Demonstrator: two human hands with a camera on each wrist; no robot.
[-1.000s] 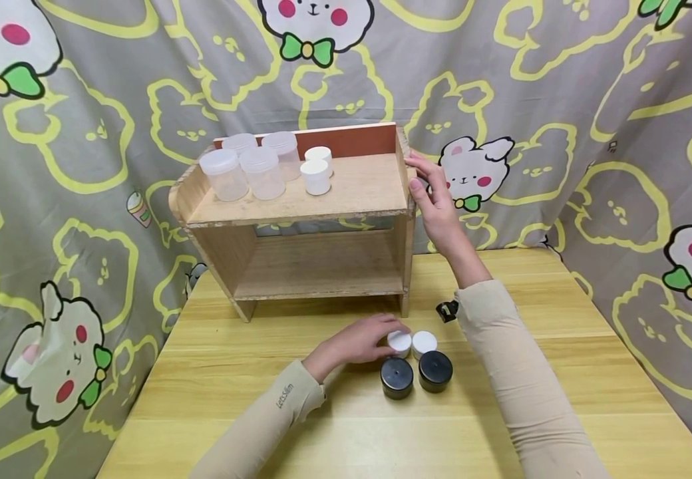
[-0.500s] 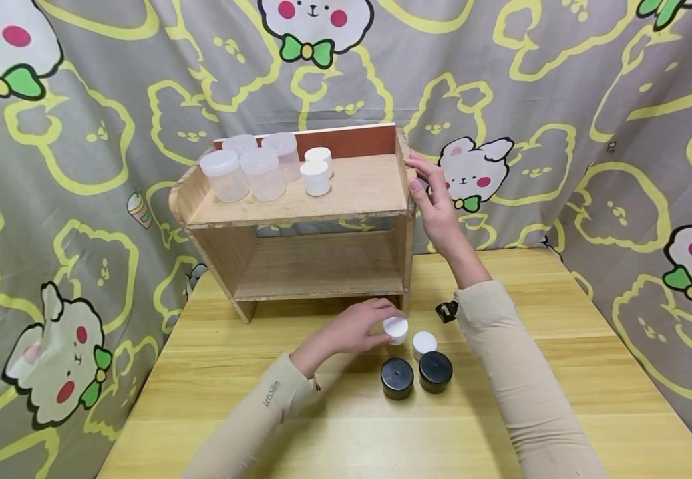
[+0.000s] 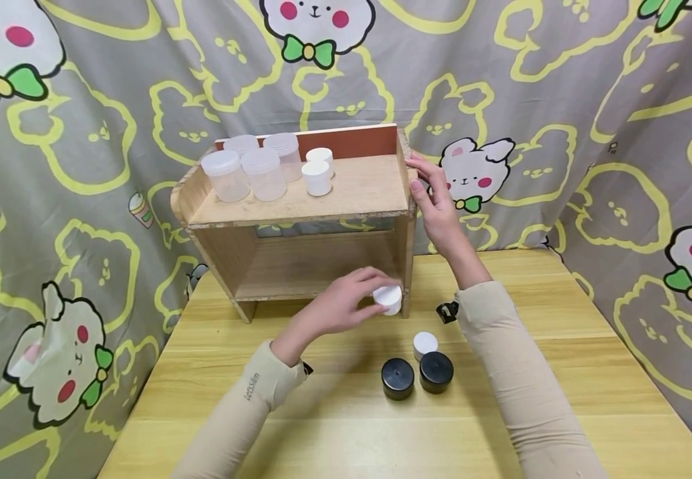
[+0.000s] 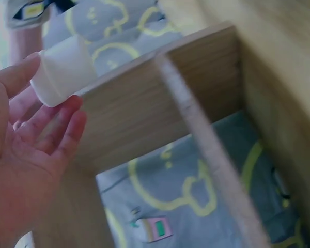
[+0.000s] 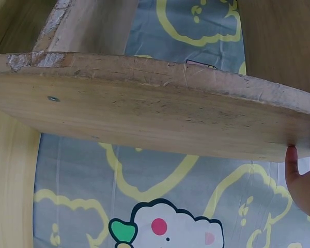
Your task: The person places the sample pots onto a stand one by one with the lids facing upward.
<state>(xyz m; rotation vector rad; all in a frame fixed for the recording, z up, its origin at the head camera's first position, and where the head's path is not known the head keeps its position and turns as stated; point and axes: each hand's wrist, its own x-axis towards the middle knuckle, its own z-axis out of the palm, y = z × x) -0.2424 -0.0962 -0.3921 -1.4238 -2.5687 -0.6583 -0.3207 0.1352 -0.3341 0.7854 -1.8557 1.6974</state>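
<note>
My left hand pinches a small white lidded jar between thumb and fingers, in front of the lower right of a two-tier wooden shelf. In the left wrist view the white jar is tilted and the other fingers of the left hand spread below it. My right hand rests on the shelf's right side panel near the top. The right wrist view has its fingertips touching the panel's outer face. Another white jar and two black-lidded jars stand on the table.
On the upper tier, several translucent jars stand at the left, beside two white jars. A small black object lies near the right sleeve. Patterned curtain surrounds the wooden table.
My left hand has lifted the white jar away from the group on the table and carried it up and slightly left to the shelf's lower tier. The right hand stays on the panel.
</note>
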